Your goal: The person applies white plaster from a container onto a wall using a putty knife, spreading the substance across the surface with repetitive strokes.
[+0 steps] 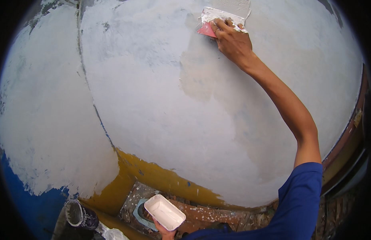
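Observation:
My right hand (235,43) is stretched far up the wall (153,100), closed round a red putty spreader (209,29). White filler covers most of the blade and smears the fingers, and a damp grey-white patch of filler lies on the wall beside it. Low down, my left hand (164,232) grips a white rectangular tub (164,211) by its near side. The tub tilts with its opening upward and shows a pale inside; how much filler it holds I cannot tell. Part of the left hand is cut off by the lower edge.
A dark paint bucket (82,216) stands at the lower left beside a crumpled clear plastic bag (114,234). Below the tub lies a light-blue plastic object (142,215) on spattered ground. A cracked corner seam (89,86) runs down the wall to an ochre band (161,176).

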The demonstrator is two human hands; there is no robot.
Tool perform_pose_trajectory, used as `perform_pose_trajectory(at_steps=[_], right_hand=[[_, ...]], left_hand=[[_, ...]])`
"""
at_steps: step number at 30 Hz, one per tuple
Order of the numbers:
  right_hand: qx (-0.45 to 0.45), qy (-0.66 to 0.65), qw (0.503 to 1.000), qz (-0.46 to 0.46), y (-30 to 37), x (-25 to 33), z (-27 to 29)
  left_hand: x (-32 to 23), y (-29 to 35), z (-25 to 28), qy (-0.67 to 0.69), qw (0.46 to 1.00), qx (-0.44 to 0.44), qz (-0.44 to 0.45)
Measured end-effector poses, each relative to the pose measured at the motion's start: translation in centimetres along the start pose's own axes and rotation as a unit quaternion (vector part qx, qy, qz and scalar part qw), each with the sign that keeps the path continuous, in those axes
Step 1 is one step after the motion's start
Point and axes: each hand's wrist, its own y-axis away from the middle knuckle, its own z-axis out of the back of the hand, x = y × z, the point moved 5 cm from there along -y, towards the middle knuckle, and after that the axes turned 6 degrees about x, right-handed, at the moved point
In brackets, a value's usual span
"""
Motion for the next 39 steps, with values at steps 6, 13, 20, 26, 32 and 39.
perform_pose_trajectory(at_steps=[6,13,20,26,32,39], right_hand=[[-0.015,-0.247,0.967,-0.062,-1.3,-4.7,5.7],[-0.101,-0.053,0.993,-0.013,-6.2,-9.5,5.3],[0.002,-0.157,0.975,0.155,5.9,7.0,2.4],[-0.024,-0.215,0.975,0.047,1.6,1.8,5.0],[-0.102,-0.084,0.991,-0.019,-7.3,-6.5,4.4],[-0.051,-0.111,0.977,0.172,1.7,6.7,1.0]], left_hand=[[-0.4,0.8,0.6,-0.024,0.999,0.021,-0.008],[-0.6,1.6,-1.2,-0.095,0.995,0.01,-0.031],[1.0,0.5,0.8,-0.022,0.999,0.041,0.022],[0.7,0.1,0.6,0.032,0.999,0.023,0.017],[1.1,0.1,0.3,0.03,0.999,0.022,0.028],[1.3,0.1,0.0,0.014,0.999,0.029,0.032]])
